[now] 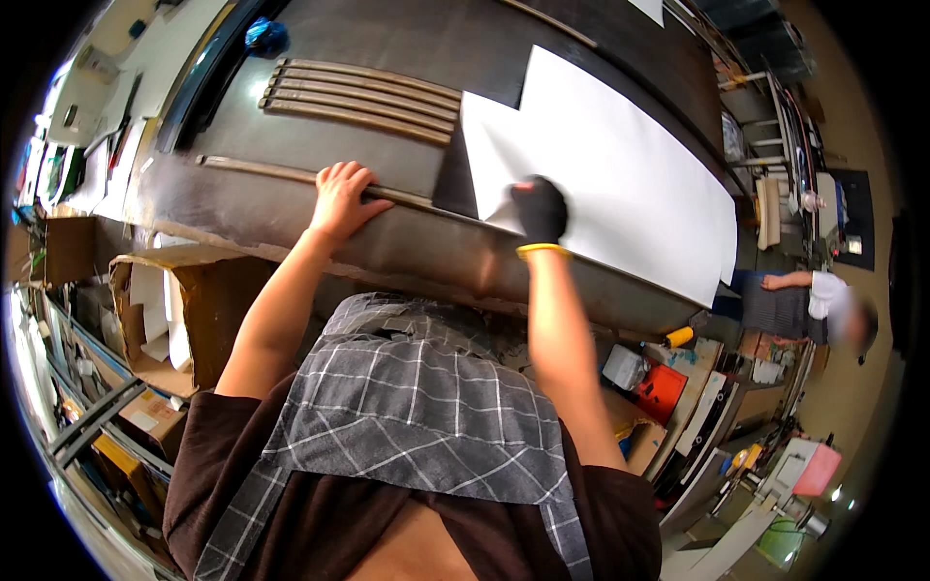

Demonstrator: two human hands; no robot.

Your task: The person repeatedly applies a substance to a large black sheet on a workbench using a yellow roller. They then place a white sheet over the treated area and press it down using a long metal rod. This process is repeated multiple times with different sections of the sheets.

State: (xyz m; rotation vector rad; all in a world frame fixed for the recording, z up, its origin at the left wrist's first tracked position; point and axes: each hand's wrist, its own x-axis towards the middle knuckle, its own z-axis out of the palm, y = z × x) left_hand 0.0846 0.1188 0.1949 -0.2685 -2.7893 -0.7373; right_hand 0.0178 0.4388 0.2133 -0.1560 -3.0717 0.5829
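Grey-checked cloth apron (417, 416) nearest, our left hand (344, 201) grips one brown rod (257, 168); black-gloved right hand (540, 209) unclear. Grouped rods (360, 101) beside the white sheet (620, 165) seem pending.

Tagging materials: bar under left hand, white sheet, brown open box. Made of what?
Bar: likely metal, dull grey-brown, given its soft sheen.
White sheet: paper or thin plastic, smooth matte, with a soft shaded bend; can't tell which.
Brown box: apparently cardboard, matte, with thin, worn-looking edges.

On my feed, I have sheets (630, 165) at the right of the bench (397, 39), a row of bars (358, 99) to their left, a lone bar (257, 168) nearer the front edge, a box (228, 315) below, front left.
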